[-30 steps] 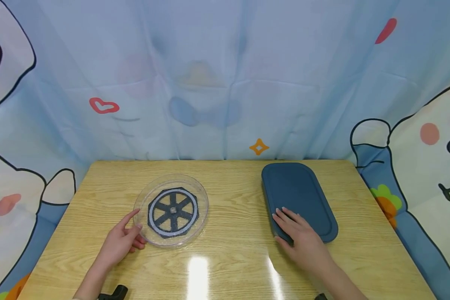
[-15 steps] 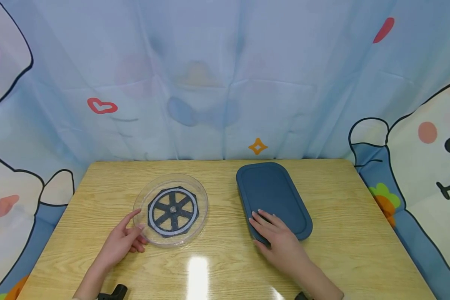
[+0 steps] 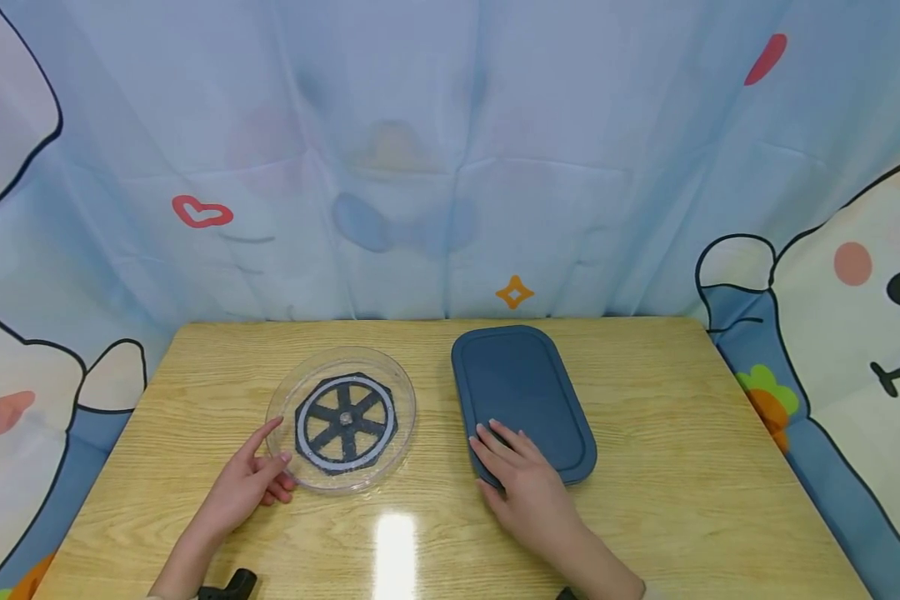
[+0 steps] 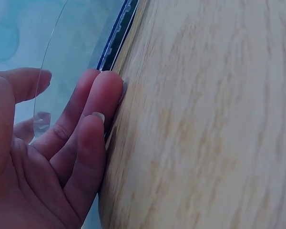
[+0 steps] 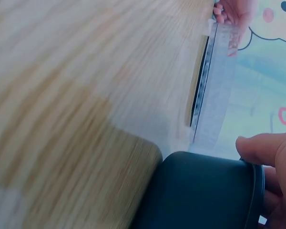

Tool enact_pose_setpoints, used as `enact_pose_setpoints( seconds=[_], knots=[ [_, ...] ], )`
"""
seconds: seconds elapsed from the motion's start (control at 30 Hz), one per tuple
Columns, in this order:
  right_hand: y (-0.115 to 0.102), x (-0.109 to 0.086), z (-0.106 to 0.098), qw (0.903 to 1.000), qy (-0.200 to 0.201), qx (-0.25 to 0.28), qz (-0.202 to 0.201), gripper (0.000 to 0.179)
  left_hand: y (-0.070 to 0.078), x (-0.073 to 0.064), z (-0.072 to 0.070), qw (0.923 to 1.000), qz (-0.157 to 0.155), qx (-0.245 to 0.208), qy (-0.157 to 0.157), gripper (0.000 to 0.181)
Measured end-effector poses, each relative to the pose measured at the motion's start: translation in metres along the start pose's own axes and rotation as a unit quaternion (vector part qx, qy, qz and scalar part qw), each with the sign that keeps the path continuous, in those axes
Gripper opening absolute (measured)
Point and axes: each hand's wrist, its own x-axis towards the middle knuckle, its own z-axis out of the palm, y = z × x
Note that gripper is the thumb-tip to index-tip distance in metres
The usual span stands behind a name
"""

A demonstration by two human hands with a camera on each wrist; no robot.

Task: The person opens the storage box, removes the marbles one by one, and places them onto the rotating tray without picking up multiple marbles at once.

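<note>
In the head view a clear round turntable tray (image 3: 345, 360) with a dark spoked base rests at left on the wooden table (image 3: 667, 392). My left hand (image 3: 243, 487) pinches its near-left rim. In the left wrist view the clear wall (image 4: 69, 38) passes between the thumb and the other fingers of that hand (image 4: 62, 148). To the right of the tray, apart from it, lies a dark blue rectangular lidded box (image 3: 517, 367). My right hand (image 3: 528, 492) rests its outstretched fingers on the near-left part of the lid. The right wrist view shows a thumb (image 5: 262, 148) at the lid's edge.
A light blue curtain (image 3: 420, 100) printed with cartoon animals hangs behind the table and at both sides. Black straps (image 3: 228, 585) show at the wrists. A bright reflection lies on the table's near part.
The blue box has slid left across the table, under my right hand, and now lies closer to the clear tray. My left hand and the tray have stayed in place.
</note>
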Motion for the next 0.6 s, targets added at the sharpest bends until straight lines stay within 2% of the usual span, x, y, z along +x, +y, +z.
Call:
enact_pose_setpoints(
  seconds=[0.37,0.6],
  knots=[
    [-0.017,0.004,0.005,0.9996,0.013,0.010,0.025,0.057,-0.002,0.000,0.000,1.0000,0.000,0.000,0.007,0.063],
    [-0.020,0.005,0.005,0.9988,0.006,0.021,0.044,0.056,-0.004,0.000,0.001,1.0000,0.004,0.001,0.005,0.063]
  ],
)
